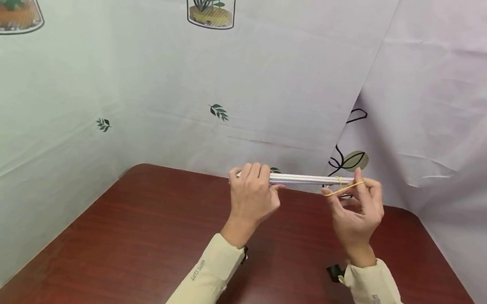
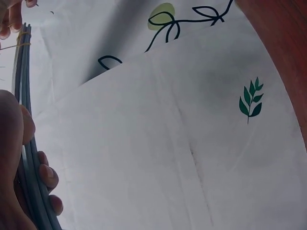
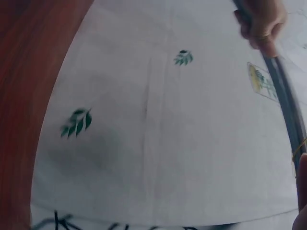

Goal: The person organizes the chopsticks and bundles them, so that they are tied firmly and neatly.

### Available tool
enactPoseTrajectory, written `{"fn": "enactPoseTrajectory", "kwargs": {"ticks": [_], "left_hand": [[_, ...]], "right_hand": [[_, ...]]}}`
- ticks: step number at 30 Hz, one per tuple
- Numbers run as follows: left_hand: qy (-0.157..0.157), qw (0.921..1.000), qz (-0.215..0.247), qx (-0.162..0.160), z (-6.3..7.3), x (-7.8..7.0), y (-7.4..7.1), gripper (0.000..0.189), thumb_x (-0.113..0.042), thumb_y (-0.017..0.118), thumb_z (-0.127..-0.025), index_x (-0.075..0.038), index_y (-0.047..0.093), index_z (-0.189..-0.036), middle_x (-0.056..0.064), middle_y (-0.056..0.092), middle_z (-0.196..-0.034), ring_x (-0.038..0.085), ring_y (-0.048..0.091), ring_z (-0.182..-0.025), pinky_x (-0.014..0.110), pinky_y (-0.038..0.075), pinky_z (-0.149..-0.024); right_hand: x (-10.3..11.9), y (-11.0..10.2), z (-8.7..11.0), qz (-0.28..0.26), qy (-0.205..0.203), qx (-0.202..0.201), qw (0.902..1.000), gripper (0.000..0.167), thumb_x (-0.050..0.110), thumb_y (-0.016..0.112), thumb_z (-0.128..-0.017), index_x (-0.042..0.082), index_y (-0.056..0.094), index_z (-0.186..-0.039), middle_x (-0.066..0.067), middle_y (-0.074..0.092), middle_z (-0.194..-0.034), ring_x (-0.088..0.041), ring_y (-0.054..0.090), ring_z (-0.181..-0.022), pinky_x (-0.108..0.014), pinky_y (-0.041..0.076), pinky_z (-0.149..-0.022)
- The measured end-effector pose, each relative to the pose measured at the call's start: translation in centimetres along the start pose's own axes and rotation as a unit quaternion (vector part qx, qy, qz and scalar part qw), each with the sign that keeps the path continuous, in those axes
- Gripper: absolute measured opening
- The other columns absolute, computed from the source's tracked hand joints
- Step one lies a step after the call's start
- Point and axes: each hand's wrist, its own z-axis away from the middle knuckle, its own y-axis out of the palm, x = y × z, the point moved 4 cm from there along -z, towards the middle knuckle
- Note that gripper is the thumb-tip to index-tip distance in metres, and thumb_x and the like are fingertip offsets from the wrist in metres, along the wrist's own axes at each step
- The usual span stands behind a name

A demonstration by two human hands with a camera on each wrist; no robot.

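Observation:
My left hand (image 1: 250,193) grips one end of a bundle of long, thin, pale straws (image 1: 303,179), held level above the far part of the table. In the left wrist view the straws (image 2: 33,177) look grey-blue, with fingers wrapped round them. At the other end, my right hand (image 1: 359,213) pinches a yellow rubber band (image 1: 342,190) and stretches it between thumb and finger. Part of the band loops round the straws near their tips. The right wrist view shows the bundle (image 3: 286,105) running from the left hand down to the right fingertips, mostly cut off by the frame.
A dark red-brown table (image 1: 146,256) lies below both hands. White cloth (image 1: 279,76) with printed leaves and plant jars hangs behind and at the sides, close to the table's far edge. Small dark cameras sit at both wrists.

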Motion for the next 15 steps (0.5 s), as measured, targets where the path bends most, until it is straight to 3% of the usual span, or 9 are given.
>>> {"fn": "enactPoseTrajectory", "kwargs": {"ticks": [3, 5, 9, 13, 15], "left_hand": [[-0.001, 1.0, 0.004, 0.002, 0.0, 0.0, 0.1, 0.028, -0.038, 0.068, -0.078, -0.012, 0.057, -0.075, 0.001, 0.052, -0.069, 0.02, 0.053, -0.072, 0.044, 0.039, -0.082], [0.0, 1.0, 0.007, 0.002, 0.0, 0.1, 0.1, 0.027, -0.037, 0.068, -0.079, -0.012, 0.057, -0.075, 0.001, 0.052, -0.069, 0.02, 0.054, -0.072, 0.044, 0.039, -0.082], [0.008, 0.9999, 0.012, -0.008, -0.1, 0.0, 0.1, 0.028, -0.037, 0.066, -0.081, -0.012, 0.056, -0.075, 0.002, 0.052, -0.069, 0.021, 0.053, -0.072, 0.045, 0.039, -0.082], [0.017, 0.9995, 0.02, -0.016, -0.1, -0.2, 0.0, 0.03, -0.038, 0.068, -0.081, -0.011, 0.056, -0.074, 0.002, 0.053, -0.07, 0.021, 0.054, -0.072, 0.045, 0.039, -0.082], [0.019, 0.9995, 0.019, -0.016, 0.0, -0.2, -0.1, 0.032, -0.04, 0.067, -0.082, -0.011, 0.056, -0.075, 0.002, 0.053, -0.07, 0.021, 0.054, -0.073, 0.045, 0.039, -0.082]], "right_hand": [[-0.4, -0.2, 0.0, -0.05, 0.085, -0.002, 0.9951, 0.065, -0.015, 0.078, -0.068, -0.011, 0.058, -0.129, -0.005, 0.05, -0.108, -0.004, 0.066, -0.073, -0.012, 0.047, -0.052], [-0.9, -0.3, -0.1, -0.082, 0.131, -0.004, 0.988, 0.067, -0.02, 0.074, -0.069, -0.007, 0.058, -0.132, -0.007, 0.047, -0.11, -0.008, 0.067, -0.072, -0.015, 0.046, -0.046], [-1.5, -0.5, -0.4, -0.142, 0.2, -0.016, 0.9694, 0.058, -0.014, 0.072, -0.077, -0.006, 0.058, -0.133, -0.015, 0.044, -0.109, -0.01, 0.063, -0.06, -0.02, 0.039, -0.037], [-1.7, -0.7, -0.5, -0.161, 0.261, -0.035, 0.9511, 0.044, -0.01, 0.069, -0.083, -0.007, 0.062, -0.126, -0.017, 0.051, -0.114, -0.007, 0.052, -0.044, -0.019, 0.033, -0.034], [-1.8, -0.7, -0.5, -0.174, 0.297, -0.048, 0.9375, 0.038, -0.008, 0.068, -0.085, -0.006, 0.064, -0.123, -0.014, 0.056, -0.11, -0.006, 0.047, -0.041, -0.018, 0.031, -0.033]]}}
